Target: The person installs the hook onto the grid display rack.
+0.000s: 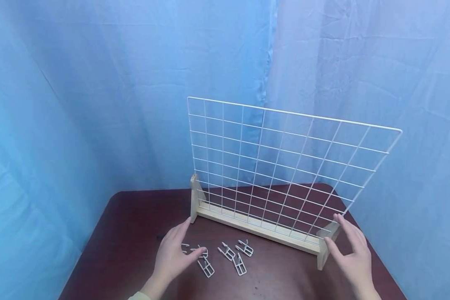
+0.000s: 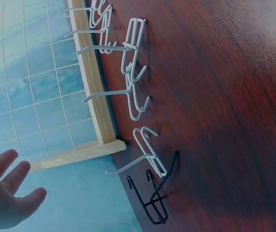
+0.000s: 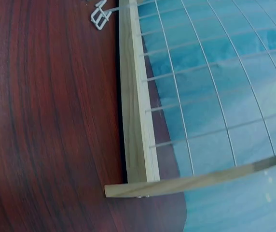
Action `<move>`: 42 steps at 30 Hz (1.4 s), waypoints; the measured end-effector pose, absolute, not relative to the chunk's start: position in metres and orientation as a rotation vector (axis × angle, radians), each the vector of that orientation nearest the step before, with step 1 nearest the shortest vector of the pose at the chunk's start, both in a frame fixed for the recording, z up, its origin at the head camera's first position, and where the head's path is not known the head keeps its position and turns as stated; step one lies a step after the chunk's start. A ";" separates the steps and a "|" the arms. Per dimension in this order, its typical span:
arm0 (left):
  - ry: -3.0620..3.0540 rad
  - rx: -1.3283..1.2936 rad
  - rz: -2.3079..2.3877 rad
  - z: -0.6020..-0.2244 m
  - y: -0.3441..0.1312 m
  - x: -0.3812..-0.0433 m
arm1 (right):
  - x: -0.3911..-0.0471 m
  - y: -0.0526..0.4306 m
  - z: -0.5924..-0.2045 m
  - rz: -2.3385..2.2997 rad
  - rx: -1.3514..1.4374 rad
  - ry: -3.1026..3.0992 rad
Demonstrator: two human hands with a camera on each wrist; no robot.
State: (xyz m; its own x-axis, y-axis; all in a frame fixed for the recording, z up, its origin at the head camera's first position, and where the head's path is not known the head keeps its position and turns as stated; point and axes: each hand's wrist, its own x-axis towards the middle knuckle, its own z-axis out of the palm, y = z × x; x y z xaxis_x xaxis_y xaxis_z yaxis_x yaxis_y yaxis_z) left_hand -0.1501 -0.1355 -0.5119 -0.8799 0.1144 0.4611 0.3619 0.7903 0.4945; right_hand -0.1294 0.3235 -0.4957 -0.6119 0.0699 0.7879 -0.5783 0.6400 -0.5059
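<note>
A white wire grid panel (image 1: 263, 108) stands upright in a wooden base (image 1: 260, 230) with an end piece at each side. My left hand (image 1: 172, 253) hovers in front of the left end piece (image 1: 194, 202), thumb and fingers spread, holding nothing. In the left wrist view its fingers (image 2: 16, 176) show at the lower left. My right hand (image 1: 354, 258) is beside the right end piece (image 1: 322, 255), thumb and fingers parted around its upper part without a grip. Several white wire hooks (image 1: 240, 266) lie before the base, some partly behind my left hand.
A black wire hook (image 2: 157, 210) lies beside the white ones in the left wrist view. Everything stands on a dark red wood-grain table (image 1: 135, 216). Blue curtains (image 1: 135, 104) hang close behind and at both sides.
</note>
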 end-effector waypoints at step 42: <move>-2.419 -0.086 -1.388 -0.590 -0.163 -0.149 | -0.151 0.355 -0.514 1.722 -0.078 -1.888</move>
